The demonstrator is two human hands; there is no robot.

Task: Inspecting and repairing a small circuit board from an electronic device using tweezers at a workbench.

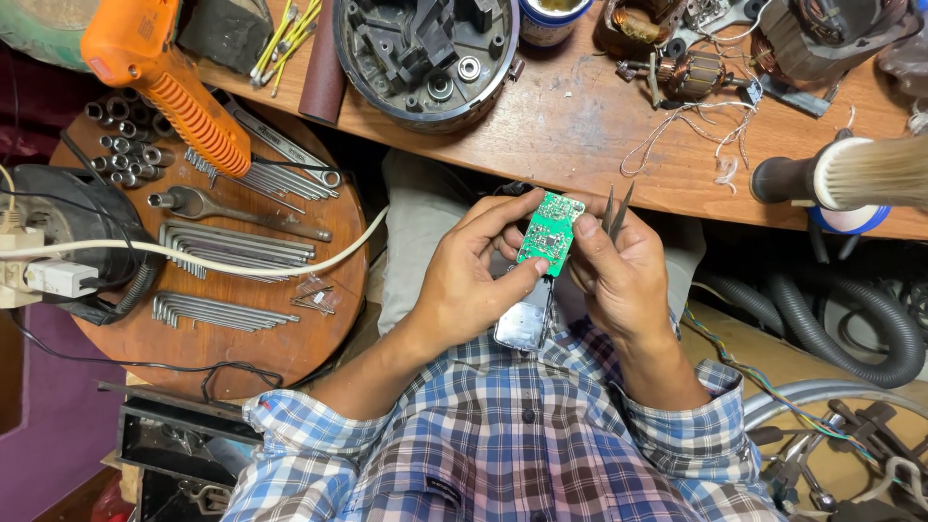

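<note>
Gripping green circuit board point(549, 233), both hands point(541, 280)

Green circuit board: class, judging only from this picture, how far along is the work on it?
Done: the green circuit board is out of its grey casing. In hand: both hands, left hand and right hand, hold it, tweezers in the right. Left: the board is not back in the casing.

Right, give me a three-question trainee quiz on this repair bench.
1. True or false: both hands grip the green circuit board.
2. Which hand also holds the tweezers: A left hand, B right hand?
3. Fill in: the orange tool lies over the round ____ board of hex keys.

Key: 1 true; 2 B; 3 wooden.
</note>
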